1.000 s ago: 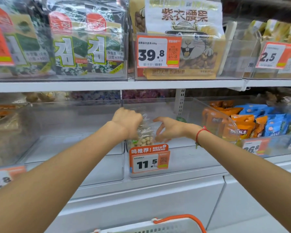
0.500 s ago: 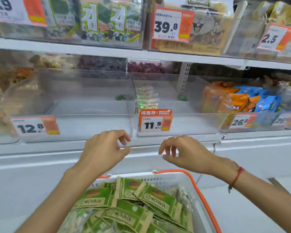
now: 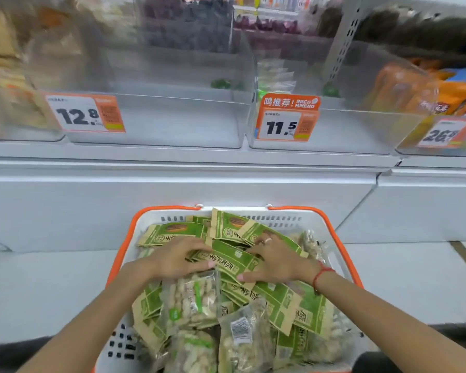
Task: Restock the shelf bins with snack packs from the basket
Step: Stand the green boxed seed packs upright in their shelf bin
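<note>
A white basket with an orange rim (image 3: 121,254) stands below the shelf, full of green-and-tan snack packs and clear nut packs (image 3: 194,297). Both my hands are down in it. My left hand (image 3: 176,261) curls its fingers and thumb round the left end of a green snack pack (image 3: 230,261) on top of the pile. My right hand (image 3: 279,261) rests on the packs beside it, fingers spread, thumb on that same pack's lower edge. Above, the clear bin tagged 11.5 (image 3: 342,130) holds a few clear packs at its back (image 3: 276,76).
The clear bin tagged 12.8 (image 3: 178,122) to the left shows no packs. An orange and blue snack bin tagged 26 (image 3: 441,98) sits at the right. A white cabinet front (image 3: 172,195) runs between shelf and basket. The upper part of the view is blurred.
Both hands came away from the 11.5 bin, leaving the clear pack there, and dropped into the basket. The view tilted down from the shelf to the basket.
</note>
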`<action>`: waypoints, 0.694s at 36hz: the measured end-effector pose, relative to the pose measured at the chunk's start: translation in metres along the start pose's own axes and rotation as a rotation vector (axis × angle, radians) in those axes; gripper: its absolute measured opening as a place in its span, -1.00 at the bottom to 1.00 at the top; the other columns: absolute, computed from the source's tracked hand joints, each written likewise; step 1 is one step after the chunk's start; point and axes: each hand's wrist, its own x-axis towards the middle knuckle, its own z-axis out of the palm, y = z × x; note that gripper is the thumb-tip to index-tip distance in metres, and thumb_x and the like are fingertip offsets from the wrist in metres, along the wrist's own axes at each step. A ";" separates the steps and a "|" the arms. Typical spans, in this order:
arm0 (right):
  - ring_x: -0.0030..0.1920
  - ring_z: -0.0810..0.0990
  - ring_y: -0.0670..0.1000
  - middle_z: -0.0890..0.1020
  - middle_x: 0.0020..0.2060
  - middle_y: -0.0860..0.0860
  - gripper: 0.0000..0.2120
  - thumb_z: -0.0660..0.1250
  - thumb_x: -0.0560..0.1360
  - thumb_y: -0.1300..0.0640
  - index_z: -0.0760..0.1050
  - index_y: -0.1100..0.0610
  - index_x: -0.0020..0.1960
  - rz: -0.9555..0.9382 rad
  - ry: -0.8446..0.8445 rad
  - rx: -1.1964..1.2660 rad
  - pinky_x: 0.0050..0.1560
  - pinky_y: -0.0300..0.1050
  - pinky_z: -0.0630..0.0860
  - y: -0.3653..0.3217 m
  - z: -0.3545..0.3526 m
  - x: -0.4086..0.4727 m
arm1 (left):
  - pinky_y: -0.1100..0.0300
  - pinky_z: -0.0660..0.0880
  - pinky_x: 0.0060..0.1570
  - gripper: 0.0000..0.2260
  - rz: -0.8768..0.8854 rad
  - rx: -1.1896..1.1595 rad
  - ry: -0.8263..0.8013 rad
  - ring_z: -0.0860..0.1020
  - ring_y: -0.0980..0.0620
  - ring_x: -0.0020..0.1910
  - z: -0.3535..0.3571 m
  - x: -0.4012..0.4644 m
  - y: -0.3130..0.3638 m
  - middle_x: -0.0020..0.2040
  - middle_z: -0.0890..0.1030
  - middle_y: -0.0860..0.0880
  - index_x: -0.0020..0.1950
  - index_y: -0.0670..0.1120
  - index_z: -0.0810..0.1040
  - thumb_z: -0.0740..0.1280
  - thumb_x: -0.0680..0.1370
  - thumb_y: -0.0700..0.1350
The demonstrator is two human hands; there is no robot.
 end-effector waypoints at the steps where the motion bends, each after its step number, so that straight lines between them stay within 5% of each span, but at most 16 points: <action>1: 0.42 0.20 0.14 0.31 0.40 0.07 -0.19 0.25 0.35 -0.44 0.38 0.07 0.41 -0.004 0.014 0.006 0.41 0.06 0.20 -0.003 0.001 0.001 | 0.07 0.36 0.31 -0.21 0.001 -0.065 0.010 0.43 0.16 0.26 0.000 -0.001 -0.003 0.27 0.49 0.15 0.30 0.10 0.50 0.12 0.27 0.57; 4: 0.22 0.32 0.03 0.44 0.13 0.02 -0.31 0.41 0.32 -0.31 0.52 0.18 0.22 0.015 0.031 0.174 0.20 -0.06 0.35 -0.012 -0.001 0.002 | 0.10 0.39 0.27 -0.51 -0.022 -0.072 0.060 0.46 0.17 0.22 -0.001 -0.003 -0.001 0.23 0.52 0.16 0.27 0.11 0.52 0.39 0.40 0.27; 7: 0.14 0.43 0.02 0.47 0.12 0.01 -0.45 0.53 0.34 -0.07 0.42 0.13 0.21 0.077 -0.021 0.483 0.16 -0.09 0.46 -0.016 -0.009 0.001 | 0.12 0.32 0.33 -0.51 0.014 0.028 0.175 0.39 0.12 0.31 0.002 0.000 0.006 0.34 0.45 0.12 0.39 0.11 0.39 0.41 0.49 0.03; 11: 0.30 0.35 -0.03 0.37 0.27 -0.05 -0.52 0.51 0.38 0.13 0.39 0.04 0.22 0.039 0.046 0.562 0.32 -0.05 0.36 -0.012 -0.034 -0.007 | 0.06 0.06 0.48 -0.36 0.062 0.153 0.224 0.13 0.07 0.50 0.002 0.007 0.020 0.53 0.15 0.11 0.50 0.18 0.15 0.36 0.50 0.13; 16: -0.35 0.57 -0.16 0.58 -0.28 0.01 -0.83 0.47 0.41 0.30 0.52 0.16 -0.07 -0.024 0.205 0.824 -0.35 -0.34 0.47 -0.007 -0.075 -0.021 | 0.12 -0.12 0.48 -0.13 0.174 0.240 0.268 -0.02 0.12 0.52 -0.004 0.014 0.039 0.56 0.00 0.13 0.55 0.14 -0.08 0.37 0.42 0.26; 21: -0.29 0.63 0.02 0.66 -0.24 0.12 -0.90 0.45 0.44 0.26 0.54 0.15 -0.10 0.033 0.232 0.960 -0.20 -0.16 0.58 -0.001 -0.089 -0.028 | 0.15 0.30 0.30 -0.14 0.216 0.013 0.442 0.32 0.16 0.30 -0.009 0.012 0.060 0.41 0.33 0.14 0.50 0.17 0.10 0.48 0.32 0.24; 25: -0.17 0.67 0.01 0.68 -0.05 0.16 -0.78 0.41 0.46 0.28 0.57 0.24 0.10 0.079 0.228 1.317 -0.12 -0.20 0.63 -0.006 -0.083 -0.029 | 0.04 0.20 0.40 -0.02 0.169 0.151 0.484 0.22 0.07 0.42 -0.008 0.012 0.066 0.51 0.15 0.08 0.54 0.14 -0.04 0.41 0.29 0.37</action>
